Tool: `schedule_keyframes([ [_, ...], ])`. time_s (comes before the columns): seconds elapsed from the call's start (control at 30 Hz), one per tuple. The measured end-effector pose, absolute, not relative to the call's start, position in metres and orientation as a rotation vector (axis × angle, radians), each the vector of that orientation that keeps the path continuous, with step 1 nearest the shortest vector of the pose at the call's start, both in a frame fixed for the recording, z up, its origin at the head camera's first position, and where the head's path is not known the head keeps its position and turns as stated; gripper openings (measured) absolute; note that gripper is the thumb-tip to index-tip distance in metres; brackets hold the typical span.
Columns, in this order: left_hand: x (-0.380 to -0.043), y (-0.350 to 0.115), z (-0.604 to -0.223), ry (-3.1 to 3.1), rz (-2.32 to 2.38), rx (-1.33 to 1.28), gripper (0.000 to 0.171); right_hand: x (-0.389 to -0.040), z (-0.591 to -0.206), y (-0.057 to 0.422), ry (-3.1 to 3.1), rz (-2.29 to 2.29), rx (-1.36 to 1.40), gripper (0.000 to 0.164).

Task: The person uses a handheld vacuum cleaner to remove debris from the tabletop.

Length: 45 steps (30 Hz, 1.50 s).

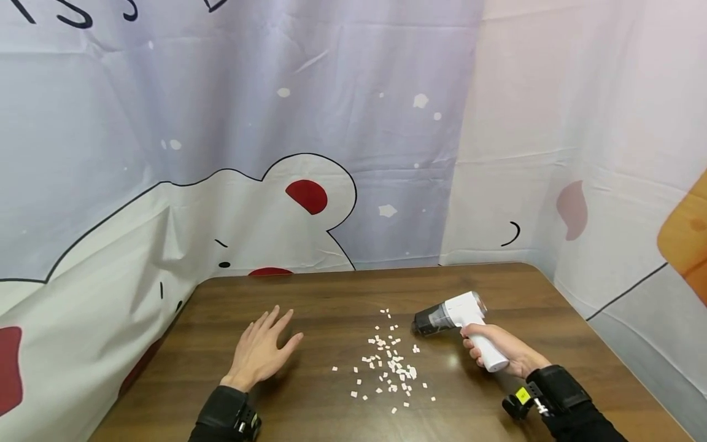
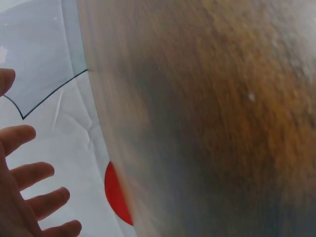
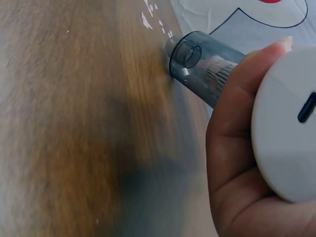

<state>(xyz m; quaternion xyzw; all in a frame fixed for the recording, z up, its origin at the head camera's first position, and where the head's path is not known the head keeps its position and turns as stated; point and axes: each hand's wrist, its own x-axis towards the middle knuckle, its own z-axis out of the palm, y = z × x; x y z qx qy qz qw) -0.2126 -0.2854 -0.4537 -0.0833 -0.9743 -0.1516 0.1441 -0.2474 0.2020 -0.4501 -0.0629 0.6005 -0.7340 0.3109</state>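
In the head view my right hand (image 1: 505,348) grips the white handle of a handheld vacuum cleaner (image 1: 466,309), its dark see-through nozzle end pointing left. The right wrist view shows the clear dust cup (image 3: 205,61) and my fingers (image 3: 237,128) curled round the handle. Left of the nozzle, many small white paper bits (image 1: 393,362) lie scattered on the wooden table. My left hand (image 1: 262,353) hovers over the table left of the bits, fingers spread and holding nothing. In the left wrist view its fingers (image 2: 32,175) show apart, the palm partly cut off.
The brown wooden table (image 1: 320,294) reaches back to a printed cloth curtain (image 1: 386,153) hanging behind and along both sides. Both wrists wear black bands, and a wrist camera (image 1: 519,402) hangs below the right one.
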Motion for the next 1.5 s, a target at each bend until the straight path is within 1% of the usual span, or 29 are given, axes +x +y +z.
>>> schedule_keyframes([
  [0.4, -0.207, -0.288, -0.455, -2.785, -0.429, -0.235, 0.068, -0.252, -0.45, 0.186, 1.545, -1.971, -0.191, 0.007],
  [0.63, -0.203, -0.293, -0.455, -2.781, -0.44, -0.211, 0.065, -0.256, -0.449, 0.172, 1.568, -1.974, -0.178, 0.012],
  [0.77, -0.2, -0.296, -0.455, -2.785, -0.435, -0.194, 0.067, -0.259, -0.45, 0.167, 1.554, -1.971, -0.181, 0.011],
  [1.27, -0.193, -0.299, -0.458, -2.804, -0.453, -0.135, 0.067, -0.281, -0.448, 0.162, 1.536, -1.997, -0.156, 0.009],
  [1.5, -0.193, -0.299, -0.461, -2.811, -0.439, -0.12, 0.063, -0.288, -0.444, 0.154, 1.656, -1.958, -0.168, 0.009],
])
